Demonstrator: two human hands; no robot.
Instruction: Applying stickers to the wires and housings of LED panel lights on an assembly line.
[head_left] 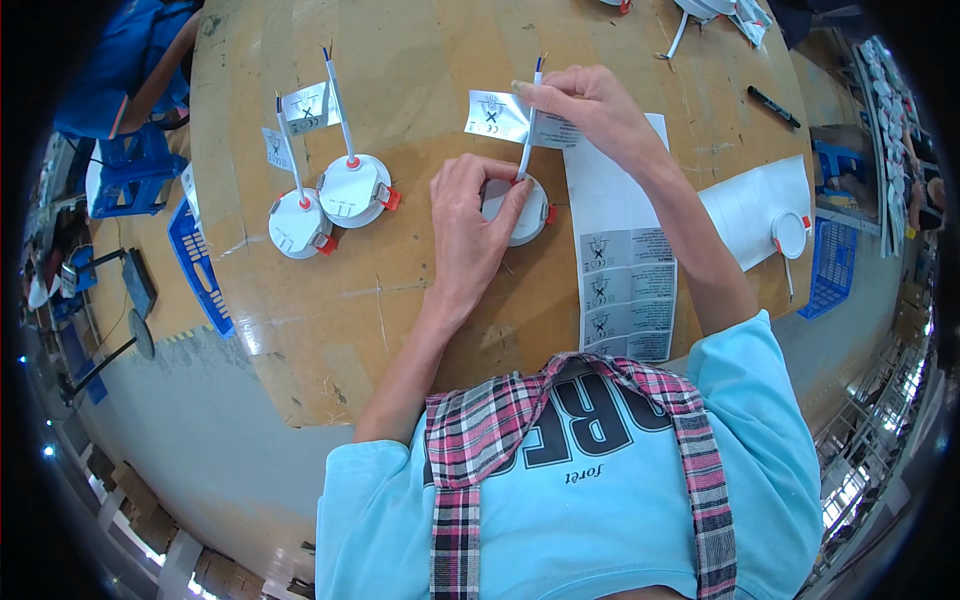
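A white round downlight (pixel 530 222) lies on the table in front of me, with red-tipped spring clips. My left hand (pixel 465 215) is closed round its left side, thumb and forefinger near the cable's base. The white cable (pixel 526 150) stands up from it, with bare wire ends at the top. Thumb and fingers of my right hand (pixel 590 105) pinch a silver printed label (pixel 492 115) at the cable, just under the wire ends. The label sticks out on both sides of the cable; the fingers partly hide its right part.
Two downlights (pixel 350 195) with labelled cables stand at left. A label sheet (pixel 615 190) lies under my right forearm. Farther right are a white sheet (pixel 745 215), a small round lamp (pixel 789 234) and a black marker (pixel 773 107). A person in blue (pixel 120 65) is at upper left.
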